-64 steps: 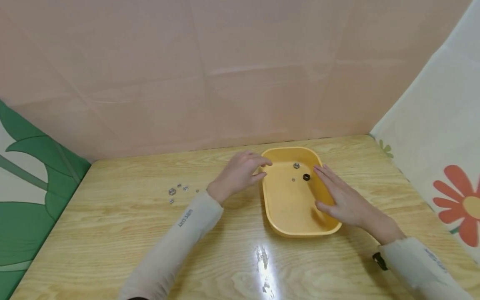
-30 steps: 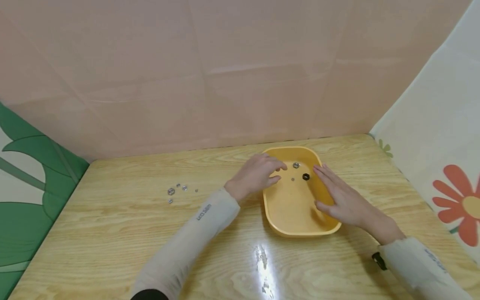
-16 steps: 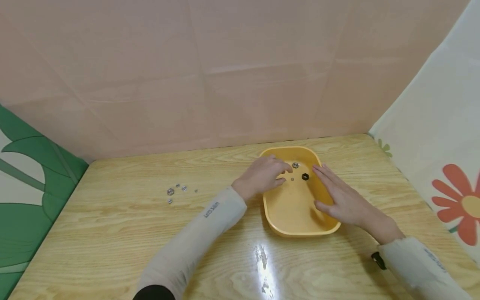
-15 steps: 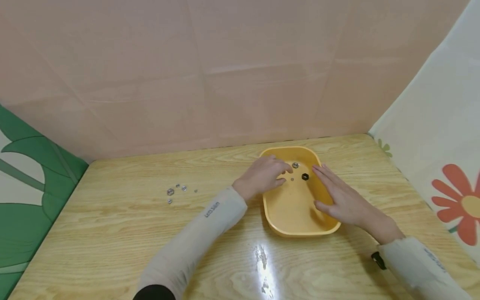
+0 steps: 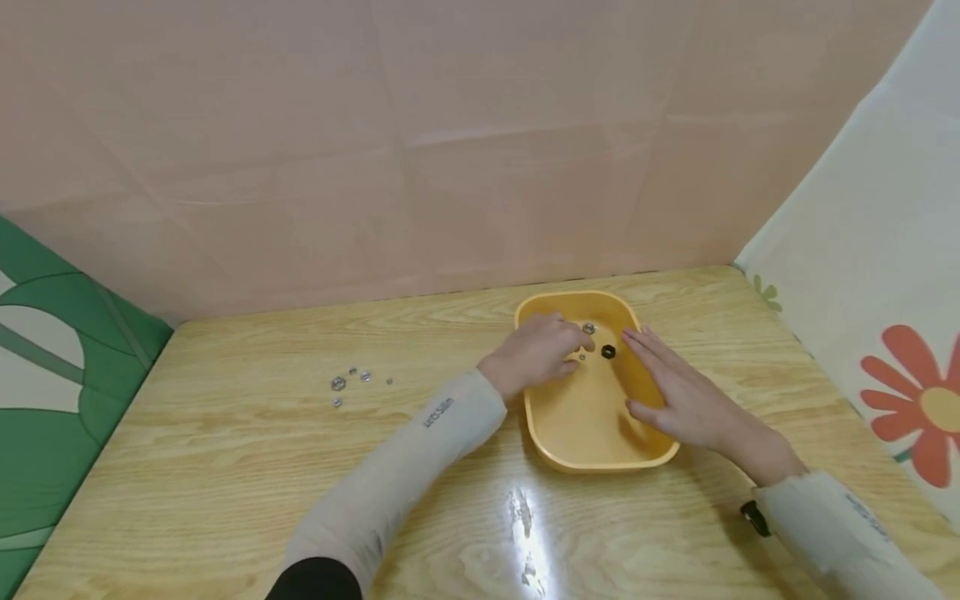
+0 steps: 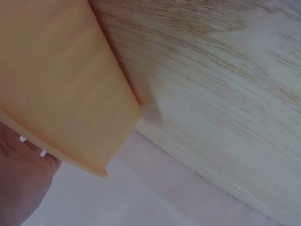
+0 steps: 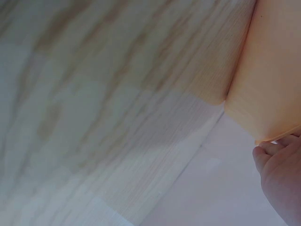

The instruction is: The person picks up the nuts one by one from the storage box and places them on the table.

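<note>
A yellow plastic bin (image 5: 600, 433) stands on the table, with a silver hex nut (image 5: 588, 328), a black hex nut (image 5: 608, 352) and a tiny nut (image 5: 582, 357) on its floor. My left hand (image 5: 536, 352) reaches over the bin's left rim. Its thumb and forefinger are apart, close around the tiny nut, and no contact can be made out. My right hand (image 5: 682, 404) lies with straight fingers along the bin's right side. In both wrist views the bin's wall hides most of the fingers.
On the table (image 5: 247, 467) to the left lie several loose silver nuts, the largest a hex nut (image 5: 339, 383). A pink backdrop (image 5: 450, 167) rises behind the table. Patterned panels stand at both sides, one with a red flower (image 5: 915, 400).
My left hand has moved right, from the bin's left rim into the bin, down to the tiny nut. My right hand keeps its place. The nuts lie as before.
</note>
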Demonstrator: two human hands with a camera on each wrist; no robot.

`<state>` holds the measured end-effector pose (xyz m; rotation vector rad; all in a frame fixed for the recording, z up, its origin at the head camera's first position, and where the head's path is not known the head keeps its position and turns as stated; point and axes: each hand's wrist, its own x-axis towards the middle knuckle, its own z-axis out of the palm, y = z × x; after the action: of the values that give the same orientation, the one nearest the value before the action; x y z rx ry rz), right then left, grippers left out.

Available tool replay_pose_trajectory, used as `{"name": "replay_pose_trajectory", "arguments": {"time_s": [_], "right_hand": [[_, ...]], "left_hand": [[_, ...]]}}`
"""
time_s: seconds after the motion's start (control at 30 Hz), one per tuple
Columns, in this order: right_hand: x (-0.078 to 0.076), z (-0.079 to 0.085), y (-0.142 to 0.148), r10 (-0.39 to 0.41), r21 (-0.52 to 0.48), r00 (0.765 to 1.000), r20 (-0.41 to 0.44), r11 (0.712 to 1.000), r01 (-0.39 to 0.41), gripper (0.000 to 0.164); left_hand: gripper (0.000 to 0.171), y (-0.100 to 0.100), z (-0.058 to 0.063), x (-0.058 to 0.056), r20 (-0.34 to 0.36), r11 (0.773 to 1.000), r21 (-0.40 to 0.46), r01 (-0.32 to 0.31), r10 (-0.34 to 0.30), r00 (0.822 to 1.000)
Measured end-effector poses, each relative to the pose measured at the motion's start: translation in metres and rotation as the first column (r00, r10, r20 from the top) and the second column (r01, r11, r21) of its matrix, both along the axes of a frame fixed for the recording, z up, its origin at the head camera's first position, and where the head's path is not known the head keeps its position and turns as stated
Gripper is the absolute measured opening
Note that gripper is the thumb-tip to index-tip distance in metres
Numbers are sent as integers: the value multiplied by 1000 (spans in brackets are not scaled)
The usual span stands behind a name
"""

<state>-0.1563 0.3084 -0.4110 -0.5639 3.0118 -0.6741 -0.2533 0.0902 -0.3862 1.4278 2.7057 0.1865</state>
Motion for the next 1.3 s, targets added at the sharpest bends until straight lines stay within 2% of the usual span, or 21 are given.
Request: {"name": "replay_pose_trajectory", "arguments": {"time_s": [0.3, 0.57, 1.03, 1.3], "right_hand": [[0, -1, 1, 9, 2, 1000, -10, 1000, -9, 86], [-1, -2, 2, 9, -1, 1000, -5, 1000, -9, 86], [-1, -3, 1, -1, 1, 1000, 3, 1000, 1, 86], [0, -1, 1, -6, 5, 1000, 8, 1000, 6, 85]], "left_hand": [[35, 10, -6, -1, 42, 998, -49, -27, 29, 999], [32, 14, -10, 2, 35, 998, -50, -25, 27, 999], [25, 23, -18, 3, -74, 992, -112, -52, 44, 996], [22, 26, -21, 4, -113, 987, -146, -68, 52, 992]]}}
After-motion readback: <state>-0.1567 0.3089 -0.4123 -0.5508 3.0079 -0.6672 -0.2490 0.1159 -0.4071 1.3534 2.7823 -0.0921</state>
